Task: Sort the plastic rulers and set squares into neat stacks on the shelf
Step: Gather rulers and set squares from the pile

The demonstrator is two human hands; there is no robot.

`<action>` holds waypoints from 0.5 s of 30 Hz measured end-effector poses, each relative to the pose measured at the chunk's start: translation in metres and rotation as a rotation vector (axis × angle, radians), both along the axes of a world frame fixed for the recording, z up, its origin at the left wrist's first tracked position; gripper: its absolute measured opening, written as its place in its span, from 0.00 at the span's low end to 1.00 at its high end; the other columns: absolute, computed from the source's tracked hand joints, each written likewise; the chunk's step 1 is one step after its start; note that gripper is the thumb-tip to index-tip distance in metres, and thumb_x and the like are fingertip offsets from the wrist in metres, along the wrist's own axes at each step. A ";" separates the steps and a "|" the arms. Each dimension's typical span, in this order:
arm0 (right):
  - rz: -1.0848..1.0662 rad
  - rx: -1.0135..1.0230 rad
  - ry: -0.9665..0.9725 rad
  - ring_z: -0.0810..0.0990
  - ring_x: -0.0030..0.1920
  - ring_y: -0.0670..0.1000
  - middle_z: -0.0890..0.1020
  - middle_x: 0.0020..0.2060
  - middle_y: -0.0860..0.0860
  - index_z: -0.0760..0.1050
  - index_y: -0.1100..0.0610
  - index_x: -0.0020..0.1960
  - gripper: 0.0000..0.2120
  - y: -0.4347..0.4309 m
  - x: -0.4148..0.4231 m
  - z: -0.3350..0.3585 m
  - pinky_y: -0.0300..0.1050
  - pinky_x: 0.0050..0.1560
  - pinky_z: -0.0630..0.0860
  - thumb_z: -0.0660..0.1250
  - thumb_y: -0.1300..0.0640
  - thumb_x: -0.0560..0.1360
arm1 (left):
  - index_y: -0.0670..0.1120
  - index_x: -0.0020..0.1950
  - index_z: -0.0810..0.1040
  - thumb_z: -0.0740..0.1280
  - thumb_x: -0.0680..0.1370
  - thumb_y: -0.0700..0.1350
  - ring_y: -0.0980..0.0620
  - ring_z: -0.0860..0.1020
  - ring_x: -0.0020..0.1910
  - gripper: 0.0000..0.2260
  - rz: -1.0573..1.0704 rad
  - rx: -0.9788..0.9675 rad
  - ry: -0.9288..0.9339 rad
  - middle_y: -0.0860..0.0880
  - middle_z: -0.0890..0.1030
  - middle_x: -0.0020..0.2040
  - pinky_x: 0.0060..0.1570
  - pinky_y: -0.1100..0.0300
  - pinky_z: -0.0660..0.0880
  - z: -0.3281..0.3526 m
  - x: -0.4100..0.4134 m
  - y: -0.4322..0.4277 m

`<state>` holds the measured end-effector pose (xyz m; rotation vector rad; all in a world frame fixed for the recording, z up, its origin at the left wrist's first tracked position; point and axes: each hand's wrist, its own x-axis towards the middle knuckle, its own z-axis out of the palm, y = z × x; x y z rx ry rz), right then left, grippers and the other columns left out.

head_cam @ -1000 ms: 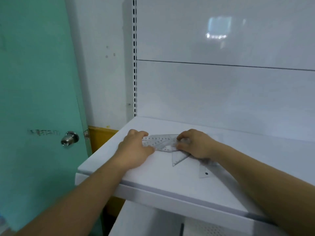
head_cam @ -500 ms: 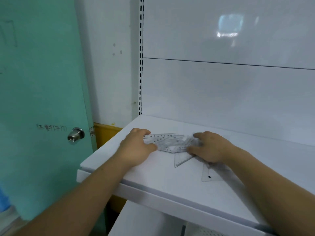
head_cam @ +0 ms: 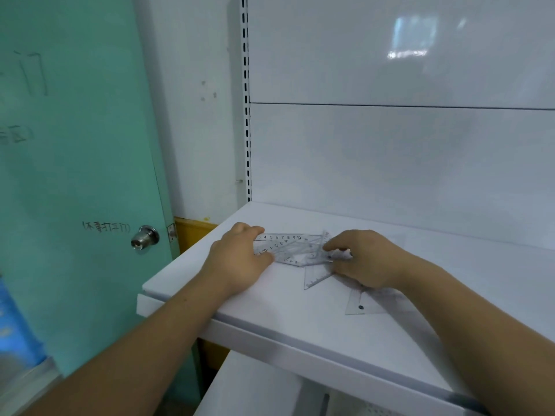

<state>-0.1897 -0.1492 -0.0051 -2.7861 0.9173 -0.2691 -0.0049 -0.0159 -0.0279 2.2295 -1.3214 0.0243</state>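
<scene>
One ruler pile (head_cam: 288,247) on shelf (head_cam: 270,319) (left hand (head_cam: 240,259) gripping it, right hand (head_cam: 366,261) pinching it)

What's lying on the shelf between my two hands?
Head view: a fanned pile of clear plastic rulers and set squares, held by the left hand and right hand.

Both forearms bare, stretched forward, converging on the ruler pile (head_cam: 292,247). Left hand (head_cam: 240,259) palm down at the pile's left end, fingers curled over its far edge, thumb against the near edge. Right hand (head_cam: 365,258) knuckles up at the pile's right end, fingertips (head_cam: 329,246) pinching pieces there.
</scene>
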 end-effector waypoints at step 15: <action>-0.114 0.180 0.015 0.74 0.55 0.49 0.72 0.62 0.50 0.66 0.54 0.71 0.34 -0.005 -0.007 0.003 0.40 0.54 0.71 0.73 0.51 0.68 | 0.49 0.75 0.58 0.61 0.78 0.55 0.50 0.65 0.68 0.28 -0.048 0.000 -0.130 0.51 0.62 0.71 0.67 0.56 0.63 0.004 -0.012 0.004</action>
